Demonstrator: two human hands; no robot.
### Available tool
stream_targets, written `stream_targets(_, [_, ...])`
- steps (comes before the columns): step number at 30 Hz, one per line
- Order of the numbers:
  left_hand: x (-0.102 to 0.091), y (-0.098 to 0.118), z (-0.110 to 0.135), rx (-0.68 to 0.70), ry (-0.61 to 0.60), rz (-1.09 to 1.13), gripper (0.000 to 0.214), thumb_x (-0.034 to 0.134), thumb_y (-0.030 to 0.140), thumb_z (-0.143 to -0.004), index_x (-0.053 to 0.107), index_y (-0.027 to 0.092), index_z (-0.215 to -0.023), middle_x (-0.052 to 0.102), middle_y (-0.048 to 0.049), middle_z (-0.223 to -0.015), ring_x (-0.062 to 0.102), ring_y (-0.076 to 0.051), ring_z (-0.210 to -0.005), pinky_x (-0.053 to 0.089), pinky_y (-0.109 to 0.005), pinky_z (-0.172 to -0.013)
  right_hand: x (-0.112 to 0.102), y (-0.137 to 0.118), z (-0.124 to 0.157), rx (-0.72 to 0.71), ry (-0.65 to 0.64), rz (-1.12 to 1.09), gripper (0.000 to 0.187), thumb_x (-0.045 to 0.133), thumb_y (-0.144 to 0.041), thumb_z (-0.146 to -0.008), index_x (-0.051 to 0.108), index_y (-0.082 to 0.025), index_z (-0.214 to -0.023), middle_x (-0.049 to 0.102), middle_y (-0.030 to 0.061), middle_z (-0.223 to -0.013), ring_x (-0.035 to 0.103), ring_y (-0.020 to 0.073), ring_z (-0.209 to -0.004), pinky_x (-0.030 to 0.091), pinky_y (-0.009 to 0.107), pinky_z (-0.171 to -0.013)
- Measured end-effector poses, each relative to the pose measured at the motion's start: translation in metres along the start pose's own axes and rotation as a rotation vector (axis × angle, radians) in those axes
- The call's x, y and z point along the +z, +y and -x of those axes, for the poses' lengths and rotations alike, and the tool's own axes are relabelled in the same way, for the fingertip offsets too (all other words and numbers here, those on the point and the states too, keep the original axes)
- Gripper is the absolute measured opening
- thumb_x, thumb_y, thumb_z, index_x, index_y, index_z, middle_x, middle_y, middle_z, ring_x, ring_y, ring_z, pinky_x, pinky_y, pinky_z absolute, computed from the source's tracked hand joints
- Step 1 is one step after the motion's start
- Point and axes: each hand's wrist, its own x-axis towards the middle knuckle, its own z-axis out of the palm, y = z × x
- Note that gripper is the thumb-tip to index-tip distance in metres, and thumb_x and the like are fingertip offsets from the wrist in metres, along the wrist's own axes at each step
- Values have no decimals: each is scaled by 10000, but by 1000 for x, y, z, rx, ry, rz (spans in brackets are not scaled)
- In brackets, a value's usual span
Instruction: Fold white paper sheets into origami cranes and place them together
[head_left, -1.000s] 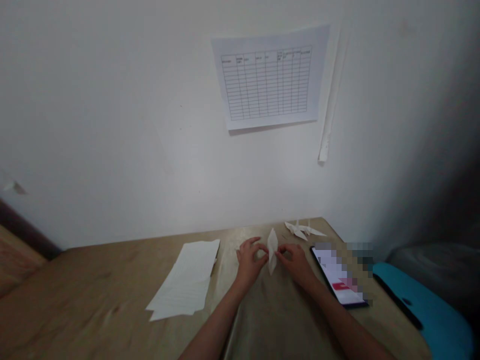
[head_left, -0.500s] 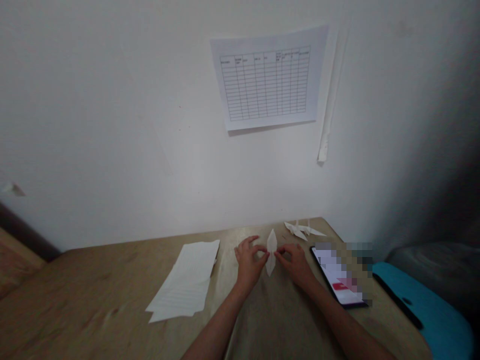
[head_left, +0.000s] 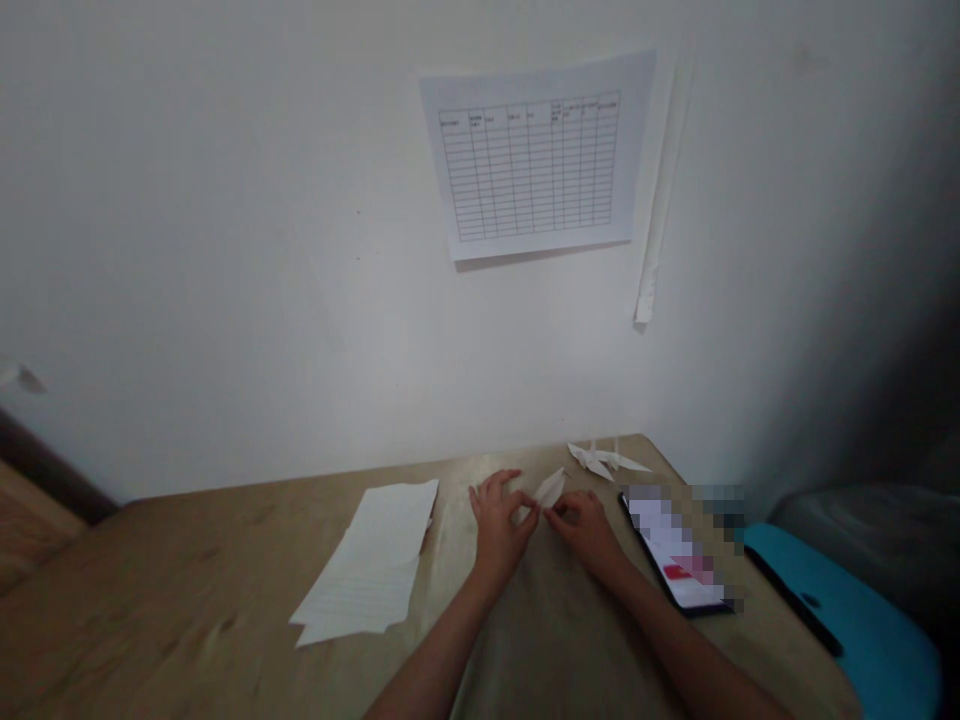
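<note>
A narrow folded white paper piece (head_left: 550,489) lies tilted between my two hands, its far end pointing up and to the right. My left hand (head_left: 498,527) pinches its lower end with thumb and fingers, and my right hand (head_left: 580,529) grips it from the other side with its fingertips. Those fingers hide part of the paper. Just beyond my right hand stand two folded paper cranes (head_left: 607,460), not touched by either hand.
A stack of white paper sheets (head_left: 364,562) lies left of my hands on a light wooden table (head_left: 225,560). A smartphone (head_left: 675,555) with a blurred screen lies at the right. A blue cushion (head_left: 840,610) sits beyond the table's right edge. A printed grid chart (head_left: 534,155) hangs on the wall.
The folded paper has swung from nearly upright to tilted, its far end leaning right. My hands have moved closer together around it.
</note>
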Motion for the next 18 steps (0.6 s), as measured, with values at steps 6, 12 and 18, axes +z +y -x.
stream_targets(6, [0,-2,1,35,-23,-13,74,787,235,-794,773,299,-829,605,-38,-1365,462,-298,-1328,135,-687,-1194,-5,-3,-1,2,-24,-24,304,599,-494,-849,704,-223,-758,747,55,-860,654,268,-926,391,483,-1034])
stream_targets(12, [-1,-2,0,56,-70,-49,146,801,281,-801,791,355,-926,595,-35,-1387,444,-313,-1350,121,-728,-1176,-5,2,-2,-1,-36,-36,327,509,-449,-907,708,-233,-762,750,49,-888,654,260,-958,367,487,-1062])
stream_targets(18, [1,-4,2,97,-94,-92,189,807,299,-802,769,359,-977,622,-31,-1366,437,-316,-1367,83,-739,-1178,-2,5,-3,0,-52,-38,335,489,-460,-930,712,-243,-804,753,40,-927,650,250,-977,330,506,-1098])
